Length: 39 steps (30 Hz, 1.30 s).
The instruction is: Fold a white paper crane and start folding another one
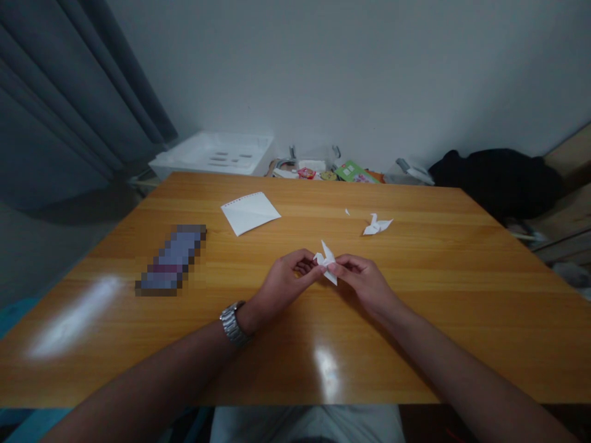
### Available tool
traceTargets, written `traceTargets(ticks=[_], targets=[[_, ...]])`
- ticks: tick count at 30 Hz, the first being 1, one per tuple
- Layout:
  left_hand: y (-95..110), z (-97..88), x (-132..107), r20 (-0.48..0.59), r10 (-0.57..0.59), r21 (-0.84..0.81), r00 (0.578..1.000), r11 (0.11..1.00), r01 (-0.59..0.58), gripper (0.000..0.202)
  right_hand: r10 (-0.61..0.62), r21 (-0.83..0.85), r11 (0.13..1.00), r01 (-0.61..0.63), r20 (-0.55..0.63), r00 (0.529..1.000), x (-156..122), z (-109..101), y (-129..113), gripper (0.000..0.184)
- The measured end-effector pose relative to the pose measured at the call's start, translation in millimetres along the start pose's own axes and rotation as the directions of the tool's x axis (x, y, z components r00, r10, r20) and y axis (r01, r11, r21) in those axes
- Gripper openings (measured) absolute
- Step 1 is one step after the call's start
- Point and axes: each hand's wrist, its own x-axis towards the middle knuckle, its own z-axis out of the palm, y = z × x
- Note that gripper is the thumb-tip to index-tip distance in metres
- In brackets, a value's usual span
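Note:
A small white origami crane (327, 259) is held between my two hands above the middle of the table. My left hand (295, 272) pinches it from the left side, thumb against the folded paper. From the other side my right hand (361, 277) grips it, its thumb on the body near the left thumb. One pointed flap rises above the fingers and another points down. Beyond my right hand, a second white origami crane (377, 225) stands on the wood. The fingertips behind the paper are partly hidden.
On the wooden table (462, 264) lie a sheet of white paper (250, 213) with a perforated edge, a tiny paper scrap (347, 211) and a blurred-out phone-like slab (172, 259). Past the far edge are a white tray (217, 154), a green booklet (354, 172) and dark cloth (498, 178).

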Motion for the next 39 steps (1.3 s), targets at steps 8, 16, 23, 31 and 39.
traceTargets(ticks=[8,16,23,31,39], targets=[[5,-3.7,3,-0.02,-0.066,0.059,0.998,0.996,0.067,0.02,-0.013,0.025,1.0,0.012,0.051,0.999,1,1,-3,0.033],[5,-5.1,3,-0.127,-0.082,0.081,0.989,0.992,0.093,0.025,-0.059,-0.141,0.988,0.059,0.006,0.998,2,-4,3,0.029],[-1,-4.8,1,-0.103,0.004,0.159,0.995,0.987,0.013,0.02,-0.048,-0.152,0.987,0.058,0.065,0.997,1,-2,4,0.025],[-11,-1.6,2,-0.015,0.132,-0.009,0.991,0.991,-0.132,0.016,-0.037,0.056,0.998,0.033,0.065,0.997,2,-2,0,0.024],[-16,-3.9,6,-0.025,0.038,-0.122,0.999,0.992,-0.041,0.023,-0.069,-0.045,0.996,0.071,0.049,0.996,3,-5,-3,0.026]])
